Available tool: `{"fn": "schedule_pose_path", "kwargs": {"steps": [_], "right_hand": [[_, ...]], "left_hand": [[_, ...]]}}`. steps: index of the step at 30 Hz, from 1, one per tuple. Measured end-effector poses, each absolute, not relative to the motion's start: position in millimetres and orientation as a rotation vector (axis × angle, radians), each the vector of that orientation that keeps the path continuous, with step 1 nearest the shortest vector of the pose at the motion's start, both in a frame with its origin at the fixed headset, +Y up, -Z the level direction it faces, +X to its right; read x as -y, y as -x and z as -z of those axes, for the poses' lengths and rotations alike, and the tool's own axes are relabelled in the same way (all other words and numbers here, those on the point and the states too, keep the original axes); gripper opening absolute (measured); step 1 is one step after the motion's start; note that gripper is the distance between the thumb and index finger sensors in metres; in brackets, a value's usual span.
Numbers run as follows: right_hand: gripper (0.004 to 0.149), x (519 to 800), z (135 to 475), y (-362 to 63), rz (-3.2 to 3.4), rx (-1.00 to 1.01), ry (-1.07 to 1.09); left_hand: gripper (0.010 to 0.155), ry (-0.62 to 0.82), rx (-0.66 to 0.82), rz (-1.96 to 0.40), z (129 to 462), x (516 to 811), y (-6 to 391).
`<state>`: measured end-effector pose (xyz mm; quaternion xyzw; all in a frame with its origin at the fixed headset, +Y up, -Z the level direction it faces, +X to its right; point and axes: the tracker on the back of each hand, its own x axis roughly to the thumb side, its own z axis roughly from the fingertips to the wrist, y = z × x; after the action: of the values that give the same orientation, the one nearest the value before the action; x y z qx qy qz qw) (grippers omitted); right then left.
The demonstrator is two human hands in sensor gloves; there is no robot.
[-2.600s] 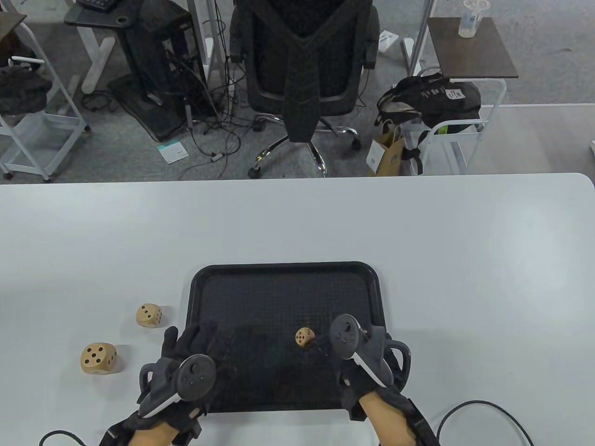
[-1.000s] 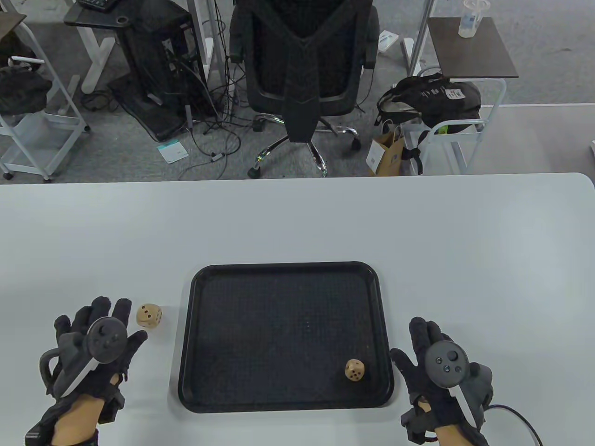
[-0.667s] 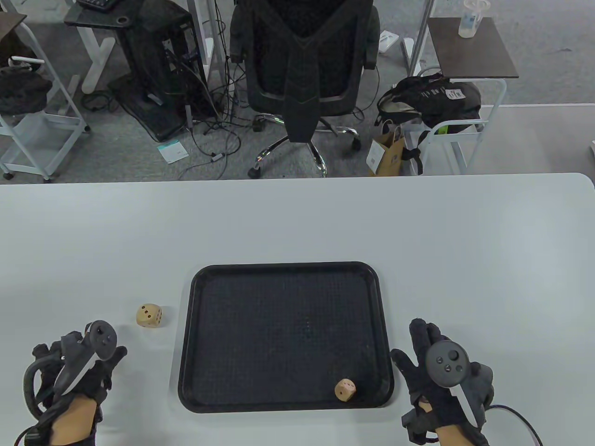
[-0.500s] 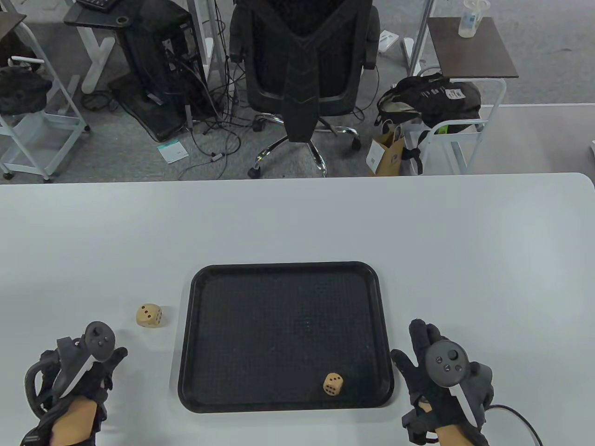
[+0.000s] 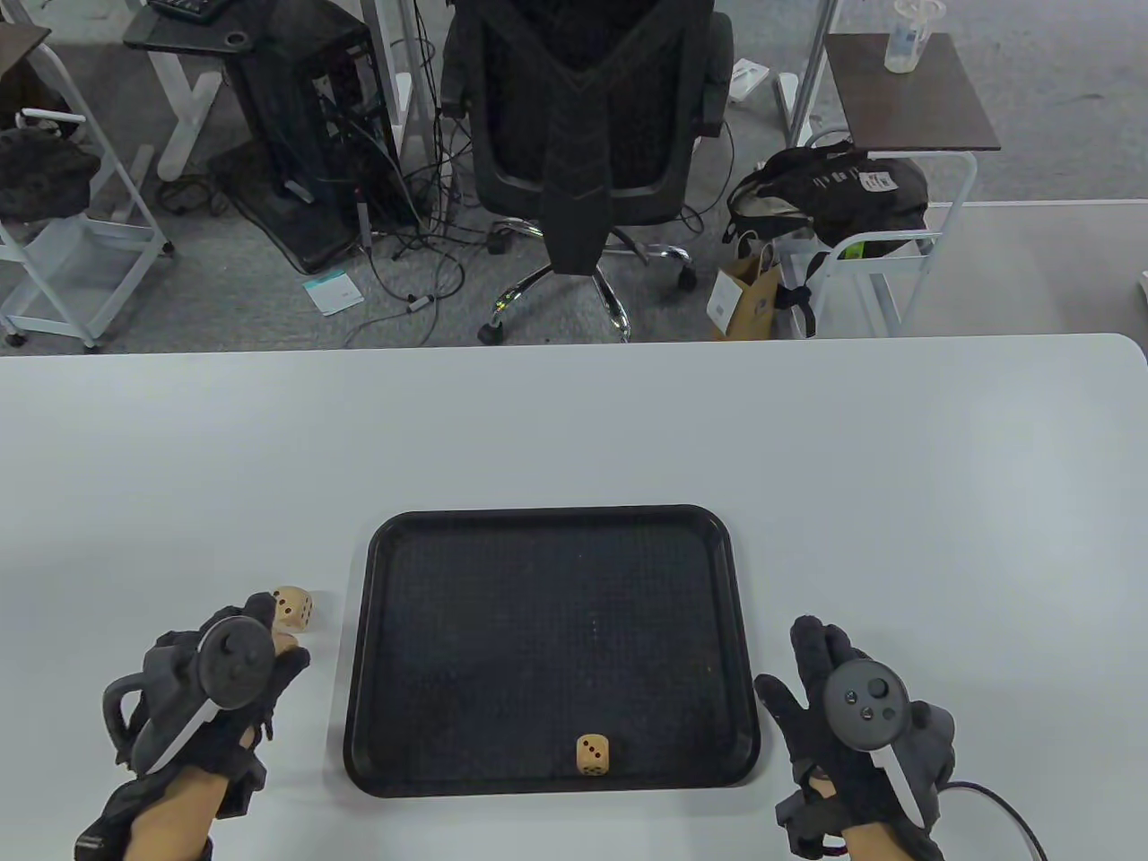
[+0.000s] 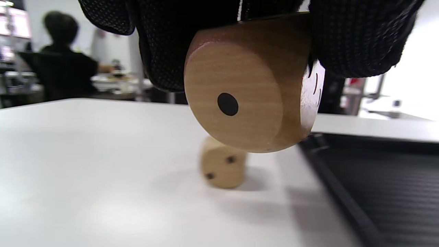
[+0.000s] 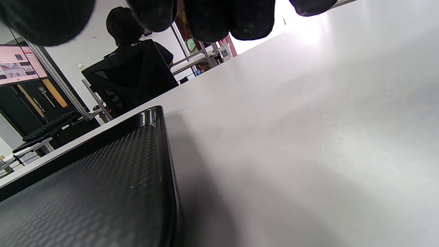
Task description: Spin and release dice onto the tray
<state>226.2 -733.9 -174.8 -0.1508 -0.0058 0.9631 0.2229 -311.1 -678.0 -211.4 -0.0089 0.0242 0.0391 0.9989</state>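
Observation:
A black tray [image 5: 547,525] lies on the white table, and one small wooden die [image 5: 593,754] rests inside it near the front rim. My left hand [image 5: 269,639] hovers left of the tray and grips a large wooden die [image 6: 247,99] from above; its one-pip face points at the wrist camera. A sliver of this die [image 5: 285,641] shows under the fingers [image 6: 356,37]. Another small die [image 5: 293,608] [image 6: 223,166] sits on the table just beyond that hand. My right hand [image 5: 821,668] lies flat on the table right of the tray, fingers straight, holding nothing.
The tray's left rim [image 6: 336,192] runs close beside the left hand. In the right wrist view the tray's right rim [image 7: 164,144] borders bare tabletop. A cable [image 5: 995,803] trails from the right wrist. An office chair [image 5: 583,134] stands beyond the table's far edge.
The die in the tray rolled left along the front rim and came to rest. My left hand took the large die off the table and moved forward toward the small die. The right hand stayed put.

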Motion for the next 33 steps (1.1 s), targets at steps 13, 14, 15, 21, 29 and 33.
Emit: {"fn": "schedule_pose_path", "kwargs": {"steps": [13,14,15,21,29,33], "right_hand": [[0.078,734,172,-228,-2.644,0.032,0.416],[0.078,734,172,-229,-2.642,0.031,0.417],[0.078,734,172,-229,-2.640,0.029,0.416],[0.079,734,171,-229,-2.639,0.023,0.404],[0.078,735,172,-230,-2.634,0.008,0.409],[0.079,735,172,-230,-2.633,-0.002,0.411]], "left_hand": [[0.073,0.141,0.232,-0.013,224,688,178],[0.073,0.171,0.245,-0.003,227,694,168],[0.073,0.203,0.263,0.008,230,699,159],[0.073,0.348,0.301,0.031,238,715,127],[0.072,0.526,0.337,0.086,242,727,107],[0.071,0.541,0.324,-0.016,249,725,120]]}}
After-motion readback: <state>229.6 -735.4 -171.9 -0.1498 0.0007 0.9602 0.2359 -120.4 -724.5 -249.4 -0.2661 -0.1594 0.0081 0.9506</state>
